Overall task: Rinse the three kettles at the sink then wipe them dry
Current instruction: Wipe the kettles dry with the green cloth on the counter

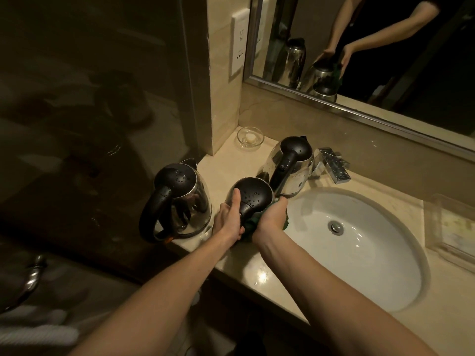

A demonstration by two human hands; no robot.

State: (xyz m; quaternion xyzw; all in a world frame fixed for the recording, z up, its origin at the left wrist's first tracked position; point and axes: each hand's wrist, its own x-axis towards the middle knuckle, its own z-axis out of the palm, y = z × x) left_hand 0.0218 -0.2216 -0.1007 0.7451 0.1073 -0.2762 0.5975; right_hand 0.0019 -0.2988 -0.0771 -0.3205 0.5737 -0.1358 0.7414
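Three steel kettles with black lids stand on the beige counter left of the white sink (385,286). The left kettle (180,199) sits at the counter's edge, its lid beaded with water. The far kettle (293,163) stands beside the tap. Between them is the middle kettle (253,194), wet on its lid. My left hand (228,217) grips its left side, thumb up on the lid. My right hand (273,217) presses a dark green cloth (285,223) against its right side; most of the cloth is hidden under my hand.
A chrome tap (331,165) stands behind the sink. A small glass dish (250,137) sits in the back corner. A clear tray (452,227) lies at the right. A framed mirror (359,109) runs above, and a dark glass panel borders the left.
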